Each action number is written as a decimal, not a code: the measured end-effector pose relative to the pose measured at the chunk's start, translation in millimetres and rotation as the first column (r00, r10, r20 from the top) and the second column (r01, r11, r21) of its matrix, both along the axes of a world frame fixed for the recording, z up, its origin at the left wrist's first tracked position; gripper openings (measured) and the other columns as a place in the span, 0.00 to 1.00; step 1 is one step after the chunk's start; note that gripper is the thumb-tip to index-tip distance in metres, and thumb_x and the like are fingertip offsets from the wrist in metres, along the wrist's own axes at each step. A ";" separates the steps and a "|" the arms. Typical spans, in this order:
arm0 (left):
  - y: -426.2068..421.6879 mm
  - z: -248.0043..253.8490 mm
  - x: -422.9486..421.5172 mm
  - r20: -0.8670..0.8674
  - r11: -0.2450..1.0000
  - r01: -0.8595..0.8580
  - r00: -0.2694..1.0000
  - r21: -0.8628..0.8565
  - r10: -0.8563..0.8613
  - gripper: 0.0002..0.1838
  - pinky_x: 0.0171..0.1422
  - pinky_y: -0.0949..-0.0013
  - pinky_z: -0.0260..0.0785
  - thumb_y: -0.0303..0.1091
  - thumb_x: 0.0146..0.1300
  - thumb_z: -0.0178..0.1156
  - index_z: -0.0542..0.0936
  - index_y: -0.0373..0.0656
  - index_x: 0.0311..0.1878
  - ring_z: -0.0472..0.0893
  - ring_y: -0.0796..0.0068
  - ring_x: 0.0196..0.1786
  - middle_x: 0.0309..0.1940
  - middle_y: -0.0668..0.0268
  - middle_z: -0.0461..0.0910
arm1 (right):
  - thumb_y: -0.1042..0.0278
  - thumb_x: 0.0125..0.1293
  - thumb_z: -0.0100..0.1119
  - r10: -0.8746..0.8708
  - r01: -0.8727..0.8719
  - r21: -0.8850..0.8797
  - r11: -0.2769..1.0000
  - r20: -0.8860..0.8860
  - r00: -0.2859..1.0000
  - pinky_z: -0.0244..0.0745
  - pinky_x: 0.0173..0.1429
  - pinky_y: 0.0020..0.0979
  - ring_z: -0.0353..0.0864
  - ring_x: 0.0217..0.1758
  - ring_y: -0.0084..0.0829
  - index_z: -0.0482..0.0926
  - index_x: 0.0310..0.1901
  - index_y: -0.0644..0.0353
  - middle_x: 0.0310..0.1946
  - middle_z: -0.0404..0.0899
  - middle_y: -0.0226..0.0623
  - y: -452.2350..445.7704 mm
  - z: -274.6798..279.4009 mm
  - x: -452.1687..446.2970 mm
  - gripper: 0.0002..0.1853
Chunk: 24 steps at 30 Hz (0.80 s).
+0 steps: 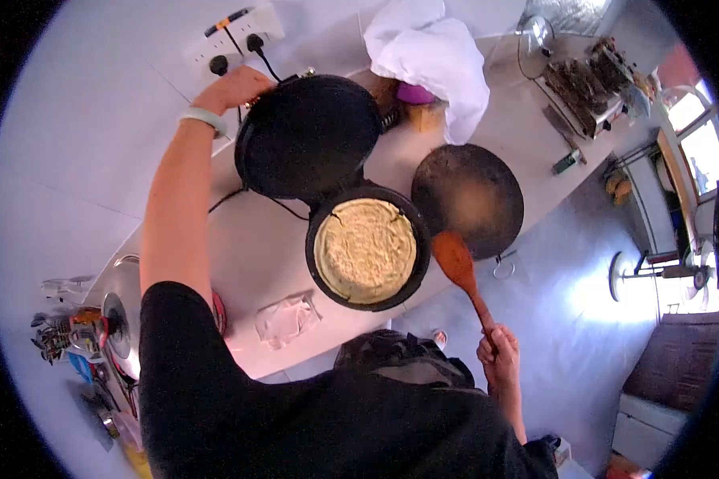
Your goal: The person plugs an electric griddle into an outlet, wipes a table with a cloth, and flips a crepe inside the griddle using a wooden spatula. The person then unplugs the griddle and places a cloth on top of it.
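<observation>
An electric baking pan stands on the counter with its round black lid [307,136] raised. In its lower plate [318,278] lies a round, pale flatbread [366,249] with small splits near its edge. My left hand [244,86] is closed at the lid's far-left edge, fingertips partly hidden there. My right hand [499,351] grips the handle of a wooden spatula [455,259], whose broad head is beside the pan's right rim, next to a dark round griddle or wok [467,195].
A folded cloth [287,319] lies on the counter [244,231] near its front edge. White cloth [435,60] hangs at the back by a purple item [414,93]. Plugs sit in a wall socket [236,40]. A gas stove [587,96] is farther right, a metal pot lid [120,319] left.
</observation>
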State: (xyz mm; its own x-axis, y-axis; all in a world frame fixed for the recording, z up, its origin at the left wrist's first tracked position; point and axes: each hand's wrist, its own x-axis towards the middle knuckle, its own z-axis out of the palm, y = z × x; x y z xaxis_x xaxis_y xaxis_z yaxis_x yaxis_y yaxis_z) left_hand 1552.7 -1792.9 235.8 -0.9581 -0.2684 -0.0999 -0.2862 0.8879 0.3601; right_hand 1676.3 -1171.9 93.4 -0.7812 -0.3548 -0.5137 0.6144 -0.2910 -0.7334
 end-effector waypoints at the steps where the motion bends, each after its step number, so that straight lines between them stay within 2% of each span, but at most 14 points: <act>1: 1.3 4.2 1.4 0.053 0.998 -0.004 0.999 0.057 0.001 0.16 0.34 0.68 0.66 0.43 0.59 0.56 0.81 0.37 0.32 0.72 0.75 0.26 0.21 0.65 0.76 | 0.61 0.64 0.53 -0.008 0.008 -0.008 1.000 0.002 1.000 0.51 0.18 0.21 0.56 0.13 0.18 0.72 0.35 0.65 0.14 0.63 0.27 1.5 0.2 0.4 0.13; 3: 23.6 15.5 11.9 0.055 0.979 -0.081 0.996 0.186 0.072 0.15 0.42 0.71 0.66 0.41 0.58 0.57 0.81 0.36 0.36 0.74 0.78 0.34 0.30 0.69 0.79 | 0.61 0.64 0.53 -0.019 0.019 -0.029 0.999 -0.005 1.000 0.51 0.18 0.21 0.56 0.13 0.18 0.72 0.35 0.65 0.14 0.63 0.26 5.6 0.0 -1.0 0.13; 9: 73.5 27.1 39.5 0.158 0.932 0.032 0.983 0.360 -0.095 0.20 0.46 0.73 0.67 0.43 0.57 0.60 0.80 0.35 0.43 0.75 0.78 0.38 0.35 0.66 0.80 | 0.60 0.65 0.53 -0.054 0.050 -0.117 0.992 -0.030 0.998 0.51 0.19 0.21 0.56 0.15 0.17 0.71 0.35 0.65 0.16 0.61 0.26 17.3 5.5 -7.9 0.14; 11: 109.6 27.9 55.4 0.184 0.911 0.015 0.978 0.412 -0.099 0.20 0.46 0.73 0.68 0.41 0.56 0.61 0.80 0.32 0.44 0.76 0.79 0.38 0.33 0.65 0.81 | 0.60 0.65 0.53 -0.074 0.072 -0.150 0.986 -0.009 0.997 0.51 0.20 0.22 0.56 0.15 0.17 0.71 0.35 0.66 0.16 0.60 0.25 19.2 7.8 -10.8 0.14; 15: 187.2 9.2 88.7 0.283 0.940 0.096 0.939 0.327 -0.194 0.16 0.36 0.70 0.69 0.39 0.53 0.60 0.80 0.36 0.37 0.75 0.79 0.31 0.28 0.64 0.80 | 0.61 0.65 0.51 -0.049 0.048 -0.158 0.986 0.000 0.999 0.51 0.20 0.22 0.56 0.15 0.17 0.71 0.36 0.66 0.16 0.58 0.25 31.5 6.1 -17.1 0.14; 17: 224.0 -22.1 113.5 0.125 0.945 0.207 0.962 0.254 -0.244 0.14 0.34 0.67 0.69 0.40 0.51 0.60 0.79 0.37 0.33 0.77 0.71 0.29 0.27 0.60 0.80 | 0.61 0.65 0.51 -0.031 0.031 -0.143 0.989 -0.004 0.999 0.51 0.20 0.21 0.56 0.16 0.17 0.70 0.36 0.66 0.16 0.58 0.25 38.5 6.6 -18.2 0.14; 19: 260.5 -59.1 135.1 0.106 0.968 0.165 0.976 0.189 -0.188 0.13 0.36 0.63 0.70 0.40 0.50 0.60 0.79 0.38 0.31 0.78 0.60 0.30 0.27 0.56 0.79 | 0.61 0.65 0.51 -0.027 0.027 -0.133 0.991 0.004 1.000 0.51 0.20 0.21 0.56 0.16 0.17 0.70 0.36 0.66 0.17 0.59 0.25 45.6 6.6 -19.7 0.14; 21: 293.6 -85.5 152.2 0.072 0.980 0.187 0.979 0.071 -0.192 0.13 0.42 0.61 0.70 0.41 0.46 0.60 0.81 0.41 0.29 0.79 0.59 0.35 0.27 0.58 0.80 | 0.61 0.65 0.51 -0.014 0.015 -0.112 0.994 0.012 1.000 0.51 0.20 0.21 0.56 0.17 0.17 0.70 0.37 0.66 0.17 0.59 0.26 54.2 6.3 -20.6 0.14; 23: 312.5 -122.1 168.4 0.013 0.979 0.196 0.980 0.046 -0.197 0.12 0.43 0.58 0.68 0.40 0.47 0.62 0.79 0.41 0.29 0.78 0.60 0.35 0.28 0.58 0.80 | 0.61 0.65 0.51 0.005 -0.003 -0.087 0.996 0.020 1.000 0.51 0.20 0.21 0.56 0.17 0.18 0.69 0.37 0.66 0.18 0.59 0.26 62.6 4.5 -22.1 0.14; 24: 320.8 -134.2 172.7 0.041 0.982 0.188 0.981 0.014 -0.188 0.12 0.44 0.58 0.66 0.40 0.45 0.62 0.79 0.41 0.27 0.77 0.60 0.36 0.27 0.59 0.80 | 0.61 0.65 0.51 0.007 -0.005 -0.090 0.996 0.025 1.000 0.52 0.20 0.21 0.56 0.17 0.18 0.69 0.37 0.66 0.18 0.60 0.26 66.9 2.0 -23.5 0.13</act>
State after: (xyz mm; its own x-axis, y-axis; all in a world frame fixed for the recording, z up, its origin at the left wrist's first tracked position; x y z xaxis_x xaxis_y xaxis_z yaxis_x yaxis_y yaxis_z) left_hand 1725.4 -1472.1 101.6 -0.9863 -0.0827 -0.1425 -0.1296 0.9237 0.3606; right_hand 1652.8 -1105.0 95.3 -0.7660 -0.4051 -0.4992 0.6345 -0.3513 -0.6885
